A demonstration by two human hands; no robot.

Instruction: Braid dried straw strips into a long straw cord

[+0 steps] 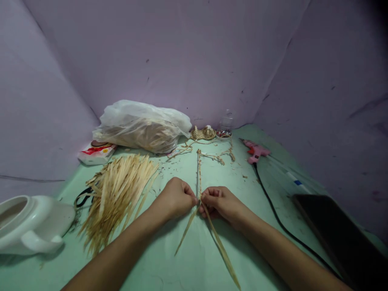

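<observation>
A thin braided cord (199,173) runs from a knotted far end straight toward me, down to my fingers. My left hand (179,198) pinches its near end from the left. From the right, my right hand (220,204) grips the same spot with curled fingers, so the two hands nearly meet. Two loose dried-leaf strips come out below the fingers: a shorter strip (185,231) slants left, and a longer strip (222,250) reaches down to the right. The exact crossing of the strips is hidden by my fingertips.
A pile of dried strips (121,194) lies left, beside a white ceramic pot (39,226). Behind are a stuffed plastic bag (142,125), a tissue pack (97,154) and a small woven piece (202,133). At right, a pink glue gun (256,150) and a dark tablet-like slab (336,234).
</observation>
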